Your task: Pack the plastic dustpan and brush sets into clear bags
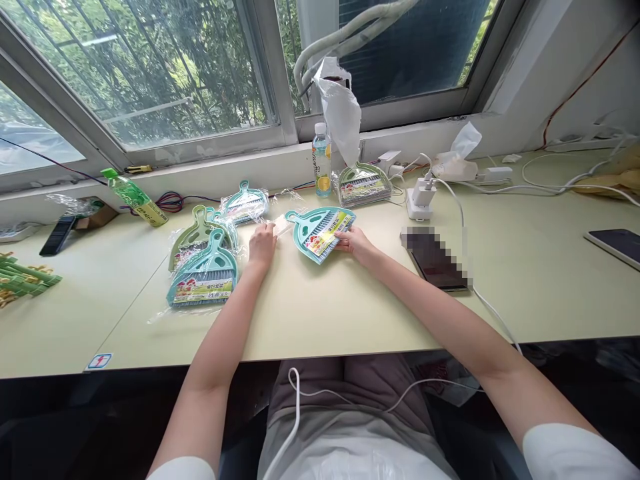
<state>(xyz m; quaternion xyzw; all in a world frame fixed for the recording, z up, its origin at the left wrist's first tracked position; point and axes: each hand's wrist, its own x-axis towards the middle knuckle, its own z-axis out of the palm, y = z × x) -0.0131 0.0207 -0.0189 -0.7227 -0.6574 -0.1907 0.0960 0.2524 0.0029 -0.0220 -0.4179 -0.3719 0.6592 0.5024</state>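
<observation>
Dustpan set [315,223], one, teal, in my right hand [355,244], thumb and fingers closed on its right edge, above table [320,327], handle pointing toward my left hand [263,247]; left fingers curled at one pale scrap [284,225], cannot tell whether they pinch it; left of me at least three more sets, wrapped: front teal set [203,270], green set [183,237], back teal set [245,202]; farther right, one wrapped olive set [363,183]; two bottles, clear bottle [322,160] beside olive set, green bottle [135,198] far left; one white charger [420,200], near one dark slab [437,260].
</observation>
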